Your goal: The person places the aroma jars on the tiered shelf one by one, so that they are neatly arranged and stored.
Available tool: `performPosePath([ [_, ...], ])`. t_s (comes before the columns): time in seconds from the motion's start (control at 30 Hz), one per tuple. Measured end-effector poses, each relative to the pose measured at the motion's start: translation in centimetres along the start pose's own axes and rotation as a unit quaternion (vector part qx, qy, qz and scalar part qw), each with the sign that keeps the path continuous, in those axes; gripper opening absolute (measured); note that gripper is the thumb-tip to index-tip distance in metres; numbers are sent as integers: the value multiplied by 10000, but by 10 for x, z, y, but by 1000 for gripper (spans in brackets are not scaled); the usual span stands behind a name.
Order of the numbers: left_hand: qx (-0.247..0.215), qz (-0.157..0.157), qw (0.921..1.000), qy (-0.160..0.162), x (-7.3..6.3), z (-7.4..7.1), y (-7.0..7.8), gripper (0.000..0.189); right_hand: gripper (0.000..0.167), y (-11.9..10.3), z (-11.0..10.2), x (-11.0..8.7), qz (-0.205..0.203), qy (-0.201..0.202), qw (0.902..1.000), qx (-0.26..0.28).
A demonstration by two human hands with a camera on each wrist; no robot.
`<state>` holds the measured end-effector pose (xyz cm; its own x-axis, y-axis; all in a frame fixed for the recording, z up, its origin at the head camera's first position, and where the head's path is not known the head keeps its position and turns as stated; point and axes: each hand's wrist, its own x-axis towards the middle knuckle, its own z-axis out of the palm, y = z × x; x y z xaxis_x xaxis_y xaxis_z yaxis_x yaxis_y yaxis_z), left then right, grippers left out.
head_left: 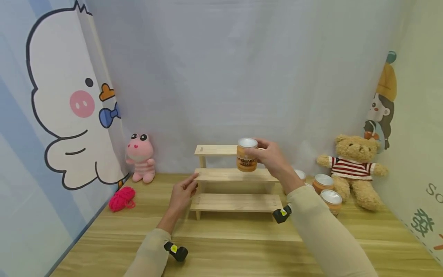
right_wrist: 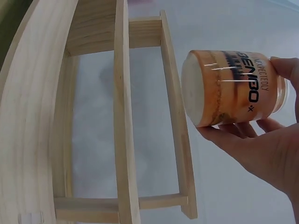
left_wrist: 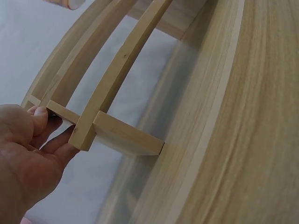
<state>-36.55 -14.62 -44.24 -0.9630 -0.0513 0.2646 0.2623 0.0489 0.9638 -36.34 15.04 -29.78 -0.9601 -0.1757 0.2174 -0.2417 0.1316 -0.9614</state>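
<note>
My right hand (head_left: 275, 158) grips an orange can (head_left: 247, 158) with a silvery lid and dark lettering. It holds the can upright, in the air in front of the top step of a three-tier wooden display shelf (head_left: 235, 202). In the right wrist view the can (right_wrist: 233, 88) shows its pale base apart from the wood, with thumb and fingers (right_wrist: 233, 135) round its sides. At the shelf's left end, my left hand (head_left: 180, 195) pinches the end of the middle tier. The left wrist view shows the left hand's thumb (left_wrist: 39, 116) and fingertips on the wood.
Several similar cans (head_left: 331, 198) stand right of the shelf, partly behind my right forearm. A teddy bear (head_left: 356, 165) in a striped shirt sits beyond them. On the left are a pink plush toy (head_left: 141, 156) and bright pink yarn (head_left: 122, 199) on the wooden table (head_left: 221, 250).
</note>
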Motion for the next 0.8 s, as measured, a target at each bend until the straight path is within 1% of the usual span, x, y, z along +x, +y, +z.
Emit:
performPosePath([
  [0.13,-7,-12,10000,-56,0,-1,-1,35,55,-4,11,17,-125,-17,9997,209],
  [0.23,-50,-40,10000,-47,-1,-1,-1,35,54,-5,20,29,-221,-53,9993,295],
  [0.43,-81,-106,9999,4,-3,0,2,35,55,-4,37,45,-264,21,9996,106],
  [0.5,-202,-177,9996,-25,-4,1,4,36,54,-4,41,48,-253,74,9996,78],
  [0.67,-575,-341,9976,-161,-5,3,7,40,53,-2,44,56,-290,111,9995,47],
  [0.8,-605,-313,9976,-113,-5,3,6,40,57,0,43,62,-313,-47,9995,44],
])
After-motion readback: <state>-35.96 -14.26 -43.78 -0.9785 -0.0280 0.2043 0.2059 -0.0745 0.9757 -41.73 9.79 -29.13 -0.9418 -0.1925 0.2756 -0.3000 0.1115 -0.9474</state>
